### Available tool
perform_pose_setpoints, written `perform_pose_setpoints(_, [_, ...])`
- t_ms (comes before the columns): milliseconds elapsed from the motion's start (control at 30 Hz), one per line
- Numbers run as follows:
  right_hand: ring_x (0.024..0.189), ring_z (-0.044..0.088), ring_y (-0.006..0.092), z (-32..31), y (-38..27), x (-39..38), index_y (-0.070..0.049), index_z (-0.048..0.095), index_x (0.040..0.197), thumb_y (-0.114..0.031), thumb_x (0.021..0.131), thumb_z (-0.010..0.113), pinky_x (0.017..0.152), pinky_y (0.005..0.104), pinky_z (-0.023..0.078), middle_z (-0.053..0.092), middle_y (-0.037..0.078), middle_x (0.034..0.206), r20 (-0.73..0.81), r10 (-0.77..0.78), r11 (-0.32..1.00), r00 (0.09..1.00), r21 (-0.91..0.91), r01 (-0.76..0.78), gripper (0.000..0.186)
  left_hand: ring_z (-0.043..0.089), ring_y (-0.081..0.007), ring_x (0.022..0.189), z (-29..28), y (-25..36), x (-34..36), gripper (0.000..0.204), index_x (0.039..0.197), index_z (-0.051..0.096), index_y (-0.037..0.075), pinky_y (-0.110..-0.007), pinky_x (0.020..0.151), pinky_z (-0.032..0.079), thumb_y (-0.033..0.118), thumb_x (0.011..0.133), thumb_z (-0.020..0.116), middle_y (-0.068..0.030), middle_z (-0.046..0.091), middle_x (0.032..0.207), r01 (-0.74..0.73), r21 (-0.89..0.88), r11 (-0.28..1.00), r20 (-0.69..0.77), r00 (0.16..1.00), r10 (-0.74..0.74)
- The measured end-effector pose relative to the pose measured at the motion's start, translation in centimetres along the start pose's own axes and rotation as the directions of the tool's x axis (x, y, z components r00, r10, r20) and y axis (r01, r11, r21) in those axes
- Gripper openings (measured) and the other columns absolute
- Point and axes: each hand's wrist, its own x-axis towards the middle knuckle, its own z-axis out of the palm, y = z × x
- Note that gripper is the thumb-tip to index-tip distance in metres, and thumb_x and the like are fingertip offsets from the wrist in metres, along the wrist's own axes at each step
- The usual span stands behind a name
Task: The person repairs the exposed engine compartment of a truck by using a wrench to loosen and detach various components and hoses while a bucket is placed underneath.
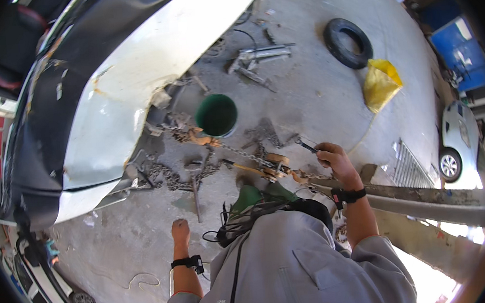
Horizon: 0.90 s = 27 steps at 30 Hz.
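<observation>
Nearest, the person's grey shirt [280,262] fills the lower edge and is cut off there, with dark cables [239,215] bunched at the waist, too tangled to trace. The left hand [180,230] hangs over the floor [113,247], its fingers curled into a fist; whether anything lies inside is hidden. The right hand's [334,160] fingers are closed around the dark handle of a tool [309,147], which points forward and left above the floor; its metal tip is too small to identify. Just below and left of the tool, a rusty block [278,159] is joined to a taut chain [237,151]; the chain's right end passes out of sight near the right forearm. A yellow bar [244,167] lies beside the block, partly covered by it. Farther off stands a green bucket [217,115], its inside dark. The white panel [128,75] at left is cut off above. Beyond are metal parts [258,59], a yellow bag [381,85] and a tyre [348,43], the bag near its lower edge.
</observation>
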Motion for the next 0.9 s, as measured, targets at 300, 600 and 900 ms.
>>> perform_pose_setpoints(300, [0.071, 0.057, 0.0144, -5.8, -1.0, -0.5, 0.000, 0.059, 0.108, -0.013, 0.092, 0.054, 0.068, 0.0262, 0.044, 0.064, 0.007, 0.082, -0.241, -0.156, 0.892, 0.958, 0.382, 0.241, 0.022, 0.065, -0.0337, 0.092, 1.3, -3.3, -7.0, 0.040, 0.118, 0.055, -0.006, -0.045, 0.076, 0.056, 0.024, 0.093, 0.054, -0.0191, 0.059, 0.104, 0.622, -0.235, 0.746, 0.319, 0.775, -0.545])
perform_pose_setpoints(600, [0.079, 0.060, 0.0132, -7.7, -9.4, 10.9, -0.004, 0.063, 0.095, -0.007, 0.088, 0.063, 0.073, 0.0250, 0.047, 0.066, 0.005, 0.090, -0.003, -0.097, 0.981, 0.995, 0.168, 0.096, 0.008, 0.066, -0.0244, 0.086, 1.4, 13.0, -2.5, 0.029, 0.111, 0.060, -0.001, -0.036, 0.071, 0.055, 0.022, 0.094, 0.056, -0.0102, 0.063, 0.104, 0.486, -0.642, 0.593, 0.254, 0.865, -0.433])
perform_pose_setpoints(900, [0.076, 0.061, 0.0116, -0.6, -14.8, 32.5, -0.001, 0.065, 0.093, -0.015, 0.086, 0.075, 0.071, 0.0279, 0.050, 0.065, 0.002, 0.083, 0.764, 0.148, 0.969, 0.628, -0.240, 0.064, 0.018, 0.067, -0.0313, 0.099, 6.7, 45.3, -1.0, 0.034, 0.122, 0.057, -0.001, -0.038, 0.083, 0.053, 0.018, 0.094, 0.061, -0.0210, 0.065, 0.112, -0.075, -0.403, 0.912, -0.173, 0.985, 0.004])
